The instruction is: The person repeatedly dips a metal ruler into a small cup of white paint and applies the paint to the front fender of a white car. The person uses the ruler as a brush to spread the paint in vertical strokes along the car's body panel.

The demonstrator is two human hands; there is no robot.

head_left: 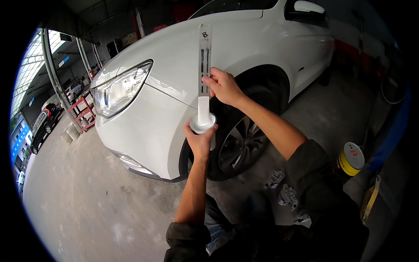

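My left hand point(200, 140) is wrapped round a small cup point(211, 124) of white paint, held in front of the car's fender. Between the thumb and fingers of my right hand point(223, 86) is a long, slotted paint stirring stick point(205, 48), held upright. White paint coats the stick's lower end, which reaches down into the cup. Just beyond both hands stands a white car point(174, 65), its headlight point(124, 89) to the left and its front wheel point(244, 142) behind and right of the cup.
To the right on the floor stands a bucket point(352, 158) with a yellow band. Crumpled grey material point(288, 195) lies near my legs. A red cart point(83, 114) and whitish buckets point(70, 132) stand at the left, with a dark car point(45, 124) farther off.
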